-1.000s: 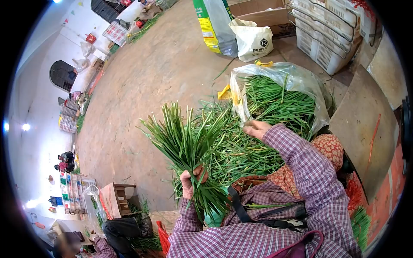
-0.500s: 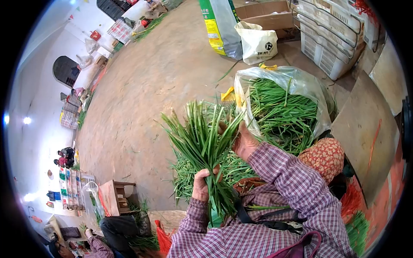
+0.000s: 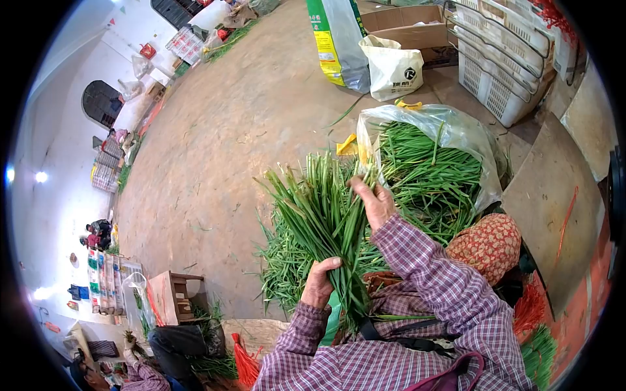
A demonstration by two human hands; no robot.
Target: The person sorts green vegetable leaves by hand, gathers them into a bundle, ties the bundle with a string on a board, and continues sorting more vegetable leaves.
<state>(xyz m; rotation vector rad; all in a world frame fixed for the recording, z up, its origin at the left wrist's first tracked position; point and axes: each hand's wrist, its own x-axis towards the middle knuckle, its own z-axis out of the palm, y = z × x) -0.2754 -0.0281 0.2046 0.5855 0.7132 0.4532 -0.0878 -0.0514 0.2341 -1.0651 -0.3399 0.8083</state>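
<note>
A fanned bundle of long green chives (image 3: 319,215) stands in front of me, pale cut ends up and leaves hanging down. Around its lower part my left hand (image 3: 318,283) is closed, thumb across the stalks. My right hand (image 3: 376,207) is at the bundle's upper right edge, its thumb and fingers bent in a pinch on stalks near their pale ends; some fingertips are hidden. Behind the bundle lies a heap of loose chives (image 3: 280,277). More chives (image 3: 430,169) fill a clear plastic bag (image 3: 479,140) beyond my right hand.
White plastic crates (image 3: 495,72) are stacked at the upper right, near a cardboard box (image 3: 404,26) and a cream bag (image 3: 394,72). Red ties (image 3: 245,362) lie at lower left. A wooden stool (image 3: 171,296) stands near a seated person (image 3: 140,371); a patterned round cloth shape (image 3: 488,247) sits at right.
The bundle has shifted slightly right and spread more. My right hand has come round to its outer edge, with thumb now showing. My left thumb has moved outward over the stalks.
</note>
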